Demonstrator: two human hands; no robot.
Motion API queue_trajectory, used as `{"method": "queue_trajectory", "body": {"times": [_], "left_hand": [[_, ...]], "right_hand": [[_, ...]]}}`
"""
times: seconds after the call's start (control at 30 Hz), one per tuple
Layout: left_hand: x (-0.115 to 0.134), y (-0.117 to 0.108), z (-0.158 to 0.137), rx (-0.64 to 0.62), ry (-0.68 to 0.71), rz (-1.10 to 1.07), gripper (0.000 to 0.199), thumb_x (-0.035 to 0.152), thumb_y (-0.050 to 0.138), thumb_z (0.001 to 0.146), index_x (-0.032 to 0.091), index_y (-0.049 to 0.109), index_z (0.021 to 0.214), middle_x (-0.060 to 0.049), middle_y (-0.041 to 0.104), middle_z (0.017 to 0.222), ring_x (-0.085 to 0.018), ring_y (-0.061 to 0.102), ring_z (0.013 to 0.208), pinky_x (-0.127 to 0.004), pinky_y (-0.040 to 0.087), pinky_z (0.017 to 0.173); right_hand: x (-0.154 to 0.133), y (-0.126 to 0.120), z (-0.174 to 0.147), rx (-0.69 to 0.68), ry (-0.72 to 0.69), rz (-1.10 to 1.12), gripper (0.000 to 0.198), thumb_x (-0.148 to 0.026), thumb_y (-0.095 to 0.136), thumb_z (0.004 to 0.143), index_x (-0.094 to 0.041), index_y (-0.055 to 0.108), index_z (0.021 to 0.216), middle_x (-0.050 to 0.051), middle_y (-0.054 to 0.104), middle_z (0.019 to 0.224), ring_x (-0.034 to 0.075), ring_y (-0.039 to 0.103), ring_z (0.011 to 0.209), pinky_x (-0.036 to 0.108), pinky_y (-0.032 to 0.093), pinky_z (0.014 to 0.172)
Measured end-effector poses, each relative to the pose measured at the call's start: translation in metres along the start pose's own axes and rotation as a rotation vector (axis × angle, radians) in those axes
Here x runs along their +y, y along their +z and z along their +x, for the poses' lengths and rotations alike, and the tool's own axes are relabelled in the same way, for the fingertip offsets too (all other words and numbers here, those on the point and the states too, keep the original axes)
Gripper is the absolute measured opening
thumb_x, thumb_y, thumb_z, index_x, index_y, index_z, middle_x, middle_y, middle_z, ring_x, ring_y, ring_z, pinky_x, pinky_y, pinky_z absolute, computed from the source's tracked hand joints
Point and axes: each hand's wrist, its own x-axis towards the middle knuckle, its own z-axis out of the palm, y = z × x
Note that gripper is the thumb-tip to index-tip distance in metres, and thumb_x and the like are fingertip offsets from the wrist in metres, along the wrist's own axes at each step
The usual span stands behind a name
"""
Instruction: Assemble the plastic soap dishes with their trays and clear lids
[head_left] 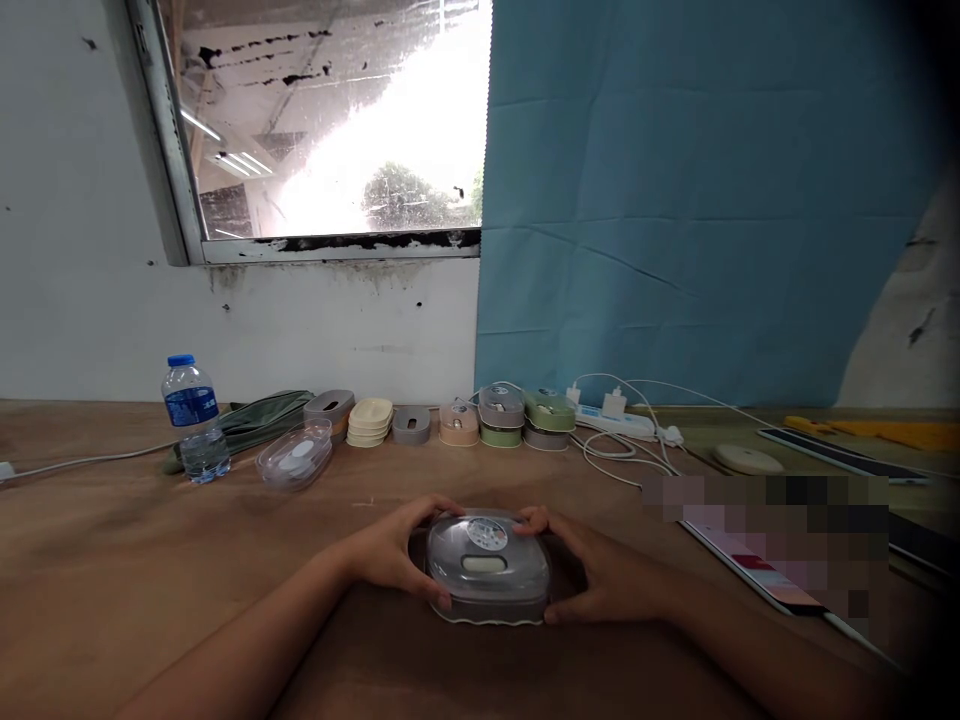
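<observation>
A grey soap box [480, 608] with a clear domed lid [442, 560] sits on the table right in front of me. A round printed sticker is on the lid's top, and a pale oblong shape shows below the sticker. My left hand [394, 548] grips the box's left side, thumb at the lower front corner and fingers at the back edge. On the opposite side, my right hand [604, 572] has its thumb low at the front corner and its fingers on the lid's upper right. The underside of the box is hidden.
Along the back stand several soap boxes [501, 405], a stack of cream trays [370, 422] and a clear lid holding white oval pieces [296, 460]. A water bottle [193, 420] is at left. At right are a power strip [619, 422], cables and a tablet [750, 570].
</observation>
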Motion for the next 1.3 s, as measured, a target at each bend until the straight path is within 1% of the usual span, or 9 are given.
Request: {"method": "queue_trajectory", "body": {"times": [0.13,0.23,0.47,0.63,1.03,1.3], "left_hand": [[-0.0015,-0.0002,0.0004,-0.008,-0.002,0.000,0.083,0.021,0.082,0.047,0.022,0.043,0.121,-0.009,0.048,0.123,-0.027,0.045,0.115,-0.042,0.034,0.099],[-0.0007,-0.0015,0.0003,-0.042,0.025,-0.006,0.085,0.020,0.082,0.047,0.022,0.041,0.122,-0.010,0.047,0.125,-0.027,0.044,0.117,-0.041,0.032,0.101],[0.0025,-0.0055,0.0003,-0.057,0.031,0.096,0.091,0.021,0.083,0.044,0.023,0.040,0.124,-0.009,0.045,0.129,-0.027,0.042,0.118,-0.040,0.031,0.102],[0.0016,-0.0072,-0.0005,-0.068,0.025,0.133,0.094,0.023,0.084,0.043,0.024,0.039,0.126,-0.008,0.045,0.130,-0.027,0.042,0.119,-0.039,0.031,0.102],[0.0020,-0.0084,-0.0018,-0.060,0.026,0.194,0.092,0.026,0.083,0.046,0.024,0.039,0.127,-0.008,0.045,0.130,-0.027,0.042,0.118,-0.039,0.032,0.102],[0.0059,-0.0079,-0.0018,-0.062,0.053,0.205,0.091,0.026,0.082,0.046,0.023,0.039,0.127,-0.008,0.046,0.129,-0.026,0.044,0.117,-0.039,0.033,0.102]], "right_hand": [[0.0030,0.0007,0.0003,0.001,0.009,0.018,0.070,-0.038,0.075,0.061,-0.024,0.038,0.119,0.006,0.045,0.124,0.027,0.044,0.114,0.040,0.038,0.095],[0.0043,0.0013,0.0007,0.004,-0.007,0.028,0.069,-0.038,0.074,0.061,-0.024,0.039,0.119,0.006,0.044,0.125,0.027,0.043,0.114,0.040,0.037,0.096],[0.0047,0.0008,0.0010,-0.009,0.018,0.030,0.072,-0.041,0.074,0.059,-0.021,0.039,0.119,0.008,0.043,0.125,0.028,0.042,0.115,0.039,0.037,0.096],[0.0044,0.0010,0.0018,-0.011,0.003,0.034,0.070,-0.040,0.074,0.060,-0.022,0.040,0.118,0.007,0.044,0.123,0.028,0.043,0.114,0.038,0.037,0.095],[0.0067,0.0026,0.0021,-0.002,-0.022,0.008,0.069,-0.040,0.073,0.061,-0.022,0.039,0.118,0.007,0.042,0.126,0.027,0.042,0.114,0.038,0.036,0.096],[0.0078,0.0034,0.0015,0.000,-0.028,0.008,0.068,-0.040,0.073,0.061,-0.022,0.039,0.118,0.008,0.039,0.128,0.028,0.041,0.116,0.039,0.035,0.097]]}}
